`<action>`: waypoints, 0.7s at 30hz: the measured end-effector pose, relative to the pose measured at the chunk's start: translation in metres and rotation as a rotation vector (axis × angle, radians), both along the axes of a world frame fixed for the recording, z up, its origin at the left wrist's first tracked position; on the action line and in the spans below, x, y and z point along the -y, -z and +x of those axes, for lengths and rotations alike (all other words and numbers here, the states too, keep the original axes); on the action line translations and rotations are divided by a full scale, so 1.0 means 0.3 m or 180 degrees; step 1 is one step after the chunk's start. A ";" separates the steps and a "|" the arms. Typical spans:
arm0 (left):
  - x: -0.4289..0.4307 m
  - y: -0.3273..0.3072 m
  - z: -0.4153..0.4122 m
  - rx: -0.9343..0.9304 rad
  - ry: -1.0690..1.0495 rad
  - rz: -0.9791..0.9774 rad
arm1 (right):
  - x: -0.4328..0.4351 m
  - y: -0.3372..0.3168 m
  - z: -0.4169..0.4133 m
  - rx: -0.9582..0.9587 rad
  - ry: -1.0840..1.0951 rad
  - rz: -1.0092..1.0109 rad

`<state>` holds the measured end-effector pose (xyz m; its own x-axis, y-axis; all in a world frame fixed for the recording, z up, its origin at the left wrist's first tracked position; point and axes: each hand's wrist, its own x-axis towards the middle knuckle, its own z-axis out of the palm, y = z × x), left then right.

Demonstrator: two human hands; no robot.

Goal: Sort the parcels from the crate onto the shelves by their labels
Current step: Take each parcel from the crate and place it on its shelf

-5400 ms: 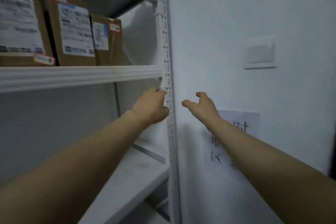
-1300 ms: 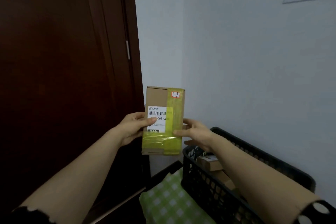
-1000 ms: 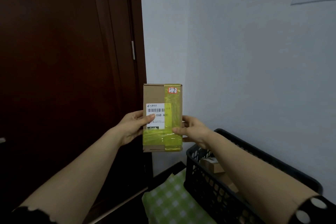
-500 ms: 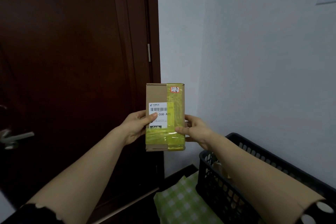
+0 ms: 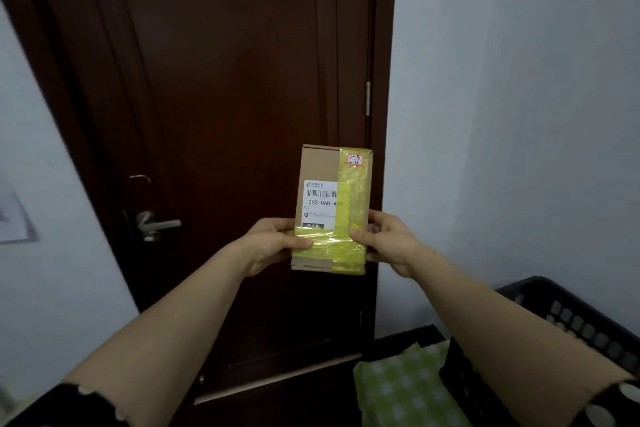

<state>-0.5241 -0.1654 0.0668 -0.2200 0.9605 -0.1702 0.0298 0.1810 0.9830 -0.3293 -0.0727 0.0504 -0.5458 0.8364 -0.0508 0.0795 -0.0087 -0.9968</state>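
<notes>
Both hands are clamped on the parcel (image 5: 332,208), which stands upright in the air in front of the dark door (image 5: 225,80). The left hand (image 5: 273,243) pinches its lower left edge with the thumb across the front, and the right hand (image 5: 388,243) grips the lower right edge. The parcel is well apart from the crate (image 5: 571,315), whose black rim shows at four o'clock from it.

I judge that the step in hand is reading the label. The red sticker (image 5: 355,160) at the parcel's one o'clock corner seems to read "3-3-4". It is best to hold the face toward the eyes and the thumbs low, under the white shipping label (image 5: 320,201). The yellow tape (image 5: 349,218) looks glossy and may slip, so the grip on the two sides should be firm.

The door is behind the parcel. The door handle (image 5: 156,225) sticks out at nine o'clock, and the wall (image 5: 519,114) closes the three o'clock side. The crate rim and a green checked cloth (image 5: 405,388) lie low at five o'clock. The shelves are not in view, so a turn is needed; the elbows should pass clear of the handle and the rim.
</notes>
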 end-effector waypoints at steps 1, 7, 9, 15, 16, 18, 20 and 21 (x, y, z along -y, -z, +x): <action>0.023 0.000 -0.024 -0.0018 -0.0083 -0.0008 | 0.003 0.002 -0.029 -0.0014 -0.0071 -0.0014; 0.180 0.000 -0.148 -0.0021 -0.0611 0.0045 | 0.039 0.024 -0.219 -0.0063 -0.0629 0.0042; 0.250 0.003 -0.188 0.0011 -0.0825 0.0055 | 0.071 0.030 -0.292 -0.0044 -0.0827 0.0034; 0.516 -0.006 -0.329 -0.0026 -0.1525 0.0093 | 0.236 0.009 -0.531 -0.0242 -0.1410 -0.0031; 0.571 -0.016 -0.352 -0.0020 -0.1642 0.0120 | 0.276 0.001 -0.567 -0.0304 -0.1447 -0.0032; 0.682 -0.034 -0.405 -0.0002 -0.1877 0.0212 | 0.358 -0.020 -0.639 -0.0357 -0.1587 -0.0061; 0.801 -0.055 -0.455 -0.0014 -0.2088 0.0298 | 0.445 -0.042 -0.726 -0.0355 -0.1858 -0.0090; 0.861 -0.067 -0.476 -0.0040 -0.2177 0.0325 | 0.493 -0.053 -0.770 -0.0335 -0.2005 -0.0055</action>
<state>-0.6670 -0.4237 0.0869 -0.7835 0.6162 -0.0798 -0.0466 0.0698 0.9965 -0.5603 -0.2205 0.0664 -0.9354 0.3531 0.0194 -0.0239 -0.0085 -0.9997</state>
